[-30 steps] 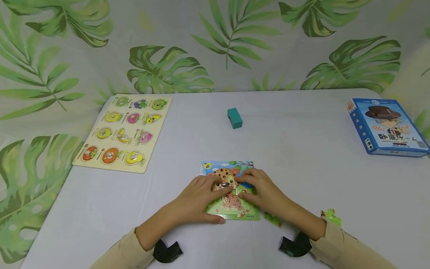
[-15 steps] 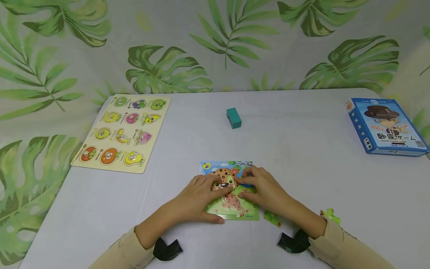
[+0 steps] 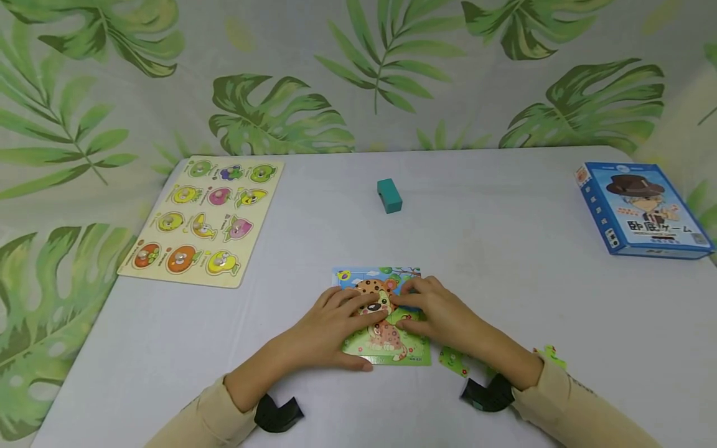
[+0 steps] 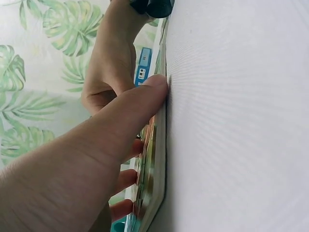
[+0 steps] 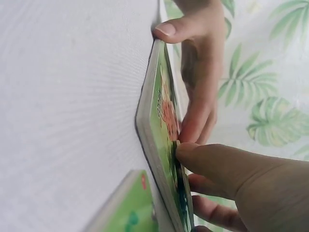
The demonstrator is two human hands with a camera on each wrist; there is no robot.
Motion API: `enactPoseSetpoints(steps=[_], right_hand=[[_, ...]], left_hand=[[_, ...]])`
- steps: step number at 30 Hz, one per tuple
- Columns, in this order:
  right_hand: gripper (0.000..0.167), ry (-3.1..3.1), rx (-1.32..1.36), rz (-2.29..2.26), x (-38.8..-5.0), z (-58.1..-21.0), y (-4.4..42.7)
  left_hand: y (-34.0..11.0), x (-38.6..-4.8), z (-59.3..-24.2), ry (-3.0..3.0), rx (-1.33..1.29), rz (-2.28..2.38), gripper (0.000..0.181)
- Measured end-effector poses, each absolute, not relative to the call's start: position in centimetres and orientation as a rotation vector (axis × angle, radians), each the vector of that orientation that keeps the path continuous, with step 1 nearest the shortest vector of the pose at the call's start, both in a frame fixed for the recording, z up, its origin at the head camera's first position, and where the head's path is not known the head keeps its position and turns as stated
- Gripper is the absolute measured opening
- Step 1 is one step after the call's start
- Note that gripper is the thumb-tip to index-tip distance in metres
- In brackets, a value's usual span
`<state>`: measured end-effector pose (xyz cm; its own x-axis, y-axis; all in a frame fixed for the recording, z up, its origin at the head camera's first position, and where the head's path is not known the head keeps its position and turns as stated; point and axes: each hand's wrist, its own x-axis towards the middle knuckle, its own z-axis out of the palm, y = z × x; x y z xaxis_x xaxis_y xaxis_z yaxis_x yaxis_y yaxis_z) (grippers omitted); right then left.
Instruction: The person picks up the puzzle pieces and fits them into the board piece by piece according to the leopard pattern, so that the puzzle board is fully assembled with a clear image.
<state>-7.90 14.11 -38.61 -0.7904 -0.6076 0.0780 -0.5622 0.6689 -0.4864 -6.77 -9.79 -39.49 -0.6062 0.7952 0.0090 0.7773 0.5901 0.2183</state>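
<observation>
Best to steady the square, green-and-blue, leopard-printed puzzle board [image 3: 420,359], well in from the table [image 3: 476,218]'s back edge, under the loosely spread left hand [image 3: 330,326], levelling the small, flat, greenish piece [image 3: 396,314] pinched in the right hand [image 3: 439,314] before pressing.

puzzle [image 3: 388,339]: partly hidden by hands [image 3: 332,331] [image 3: 445,316]; loose piece [image 5: 128,205]: bottom cut off, right-wrist view

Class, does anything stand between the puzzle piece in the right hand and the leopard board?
Nothing visible stands between the puzzle piece and the leopard board: the right hand pinches it at the board's face. The left hand lies close beside it and might crowd it. A loose green piece lies off the board.
</observation>
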Motion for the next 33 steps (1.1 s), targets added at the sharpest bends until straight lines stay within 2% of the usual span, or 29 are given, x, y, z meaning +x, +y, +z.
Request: enactPoseSetpoints(steps=[11,21,27,33], right_hand=[[0.06,2.699,-0.965,-0.654,-7.5,-38.5,15.2],[0.075,2.511,-0.752,-1.043,-6.5,-37.7,17.6],[0.086,2.61,-0.659,-1.087,-4.8,-36.7,19.5],[0.093,2.751,-0.729,-1.097,-3.1,-36.8,21.0]], left_hand=[[-9.9,-6.7,-39.8,2.729,1.332,0.321,0.08],[-11.0,-6.3,-40.6,2.762,1.304,0.54,0.09],[-12.8,-5.4,-40.6,2.87,1.153,0.607,0.094],[-14.1,-4.3,-40.2,2.92,0.984,0.645,0.093]])
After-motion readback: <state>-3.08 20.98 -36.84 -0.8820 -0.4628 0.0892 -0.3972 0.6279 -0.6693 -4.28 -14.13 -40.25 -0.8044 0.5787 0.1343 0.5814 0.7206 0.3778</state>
